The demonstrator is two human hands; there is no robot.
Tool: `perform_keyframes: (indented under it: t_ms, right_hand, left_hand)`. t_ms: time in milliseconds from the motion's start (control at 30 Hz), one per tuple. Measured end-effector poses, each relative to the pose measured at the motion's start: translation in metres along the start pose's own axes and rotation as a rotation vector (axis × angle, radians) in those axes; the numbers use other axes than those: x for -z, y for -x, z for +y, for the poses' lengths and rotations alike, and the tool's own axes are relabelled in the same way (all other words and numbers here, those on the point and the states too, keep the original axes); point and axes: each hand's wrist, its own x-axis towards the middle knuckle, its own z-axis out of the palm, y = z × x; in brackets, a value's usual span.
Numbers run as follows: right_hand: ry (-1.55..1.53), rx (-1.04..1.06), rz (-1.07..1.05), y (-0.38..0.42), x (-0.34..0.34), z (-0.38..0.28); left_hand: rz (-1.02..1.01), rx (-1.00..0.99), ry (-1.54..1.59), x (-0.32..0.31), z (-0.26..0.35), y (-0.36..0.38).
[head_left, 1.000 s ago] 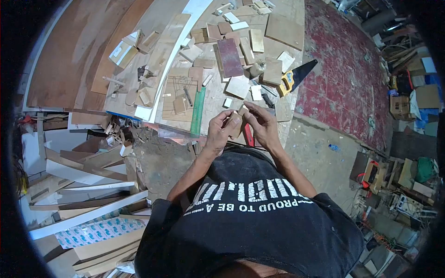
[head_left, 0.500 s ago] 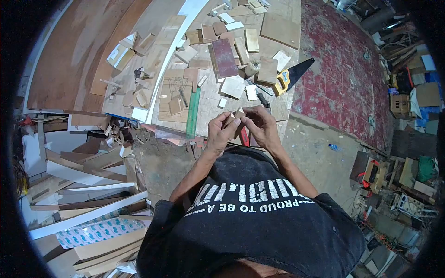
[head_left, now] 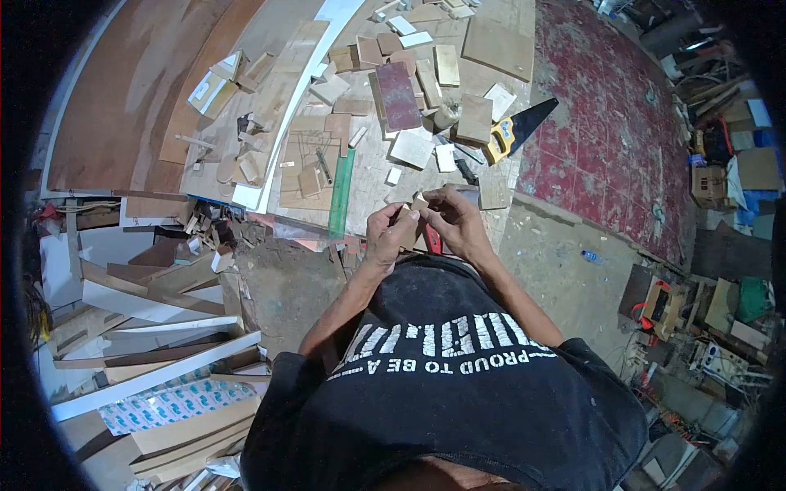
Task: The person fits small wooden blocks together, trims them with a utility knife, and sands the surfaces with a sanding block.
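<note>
My left hand [head_left: 390, 236] and my right hand [head_left: 460, 222] meet over the near edge of the workbench [head_left: 372, 176], close to my body. Between their fingertips is a small wooden block [head_left: 419, 201], pale on top and mostly covered by the fingers. Both hands are closed on it, thumbs nearly together. Just under them a red object [head_left: 432, 240] shows in part. Left of my left hand lies a green ruler [head_left: 342, 196]. Beyond the fingers sit a small white block [head_left: 394, 176] and a pale wooden square [head_left: 411, 150].
A handsaw [head_left: 521, 131] with a yellow handle lies at the bench's right side. Many wood offcuts and a dark red sanding block [head_left: 398, 96] cover the bench's middle. Stacked boards [head_left: 164, 385] fill the floor at left. A blue bottle [head_left: 590, 257] lies on the floor at right.
The right fingers have shifted slightly on the wooden block, and both hands stay together in nearly the same place. The view has moved a little.
</note>
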Motion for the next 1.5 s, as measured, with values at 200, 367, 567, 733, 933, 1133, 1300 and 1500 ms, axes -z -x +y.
perform_keyframes:
  t_ms: [200, 367, 567, 733, 933, 1133, 1300, 1500]
  right_hand:
    - [-0.017, -0.062, -0.044, -0.001, -0.010, 0.001]
    - [-0.074, -0.079, -0.094, -0.007, -0.018, 0.009]
    - [-0.077, -0.086, -0.103, -0.015, -0.025, -0.004]
    - [-0.061, -0.084, -0.103, -0.023, -0.025, -0.007]
    - [0.000, -0.044, -0.137, -0.035, -0.021, -0.018]
    - [0.049, -0.086, -0.156, -0.042, -0.023, -0.014]
    - [-0.446, -0.255, 0.001, -0.056, -0.022, 0.035]
    - [-0.112, -0.366, 0.063, -0.063, -0.010, 0.143]
  left_hand:
    - [0.030, -0.035, -0.008, 0.016, -0.012, 0.000]
    - [-0.002, -0.045, -0.038, 0.037, -0.020, -0.002]
    - [-0.102, -0.045, 0.062, 0.047, -0.009, -0.001]
    - [-0.097, -0.011, 0.149, 0.043, 0.013, 0.001]
    - [-0.130, 0.001, 0.134, 0.048, 0.019, -0.005]
    - [-0.157, 0.005, 0.096, 0.056, 0.016, -0.013]
    - [-0.105, 0.060, -0.043, 0.080, 0.000, -0.027]
    - [0.192, 0.052, -0.215, 0.137, -0.038, -0.029]
